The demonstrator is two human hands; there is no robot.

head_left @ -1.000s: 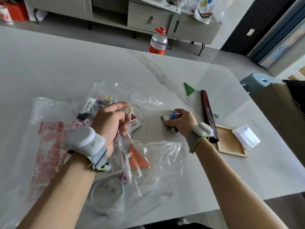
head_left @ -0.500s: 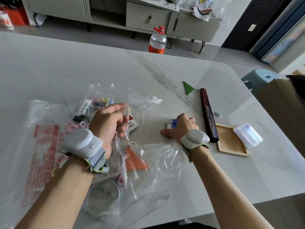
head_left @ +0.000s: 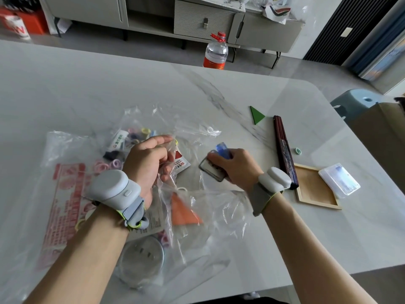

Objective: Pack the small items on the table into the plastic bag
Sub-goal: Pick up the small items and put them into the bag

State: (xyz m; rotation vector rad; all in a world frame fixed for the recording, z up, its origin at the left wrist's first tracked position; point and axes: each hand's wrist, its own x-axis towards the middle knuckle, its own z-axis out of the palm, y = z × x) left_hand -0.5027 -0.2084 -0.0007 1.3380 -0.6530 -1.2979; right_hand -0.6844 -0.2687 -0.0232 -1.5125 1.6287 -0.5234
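Plastic bag [head_left: 219, 218] lies crumpled on near part of table [head_left: 109, 84], orange triangle [head_left: 183, 212] inside under film. Left hand [head_left: 146, 160] pinches bag film, holding mouth edge up. Right hand [head_left: 237, 167] just right of it, fingers curled over dark flat case [head_left: 211, 171] and blue piece [head_left: 222, 149]. Bag mouth lies left of right hand, near; short leftward carry looks enough. Case mostly under palm, long axis unclear. Farther right, unpacked: wooden frame [head_left: 315, 189], clear box [head_left: 338, 182], folded fan [head_left: 285, 150], green triangle [head_left: 256, 115].

Far tabletop [head_left: 109, 84] bare; fan [head_left: 285, 150] flanks right.
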